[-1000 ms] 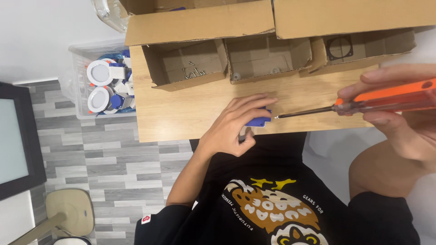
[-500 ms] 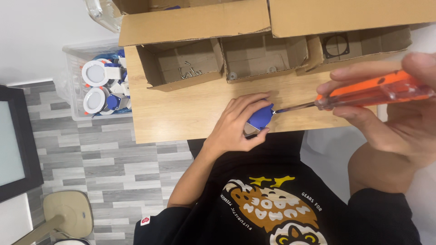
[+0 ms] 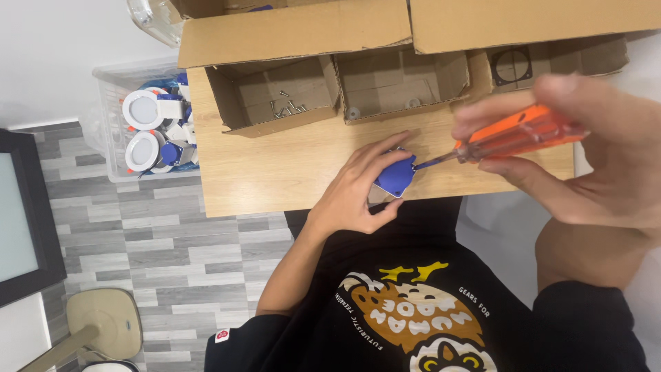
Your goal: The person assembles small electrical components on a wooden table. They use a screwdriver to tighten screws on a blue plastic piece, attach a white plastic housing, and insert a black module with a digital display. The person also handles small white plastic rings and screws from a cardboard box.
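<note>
I judge the main risk to be the orange-handled screwdriver (image 3: 509, 138) slipping off the small blue part (image 3: 395, 176), since my left hand (image 3: 358, 193) pinches it at the counter (image 3: 275, 172) edge while my right hand (image 3: 585, 151) is closed round the handle, blurred. Behind stand three open brown cardboard boxes (image 3: 275, 96); a clear plastic bin (image 3: 120, 124) of white-and-blue parts sits left.

head view: one camera worn on the head | faces steeply down | close over both hands, wooden table (image 3: 289, 172) edge and floor (image 3: 138, 275)
</note>
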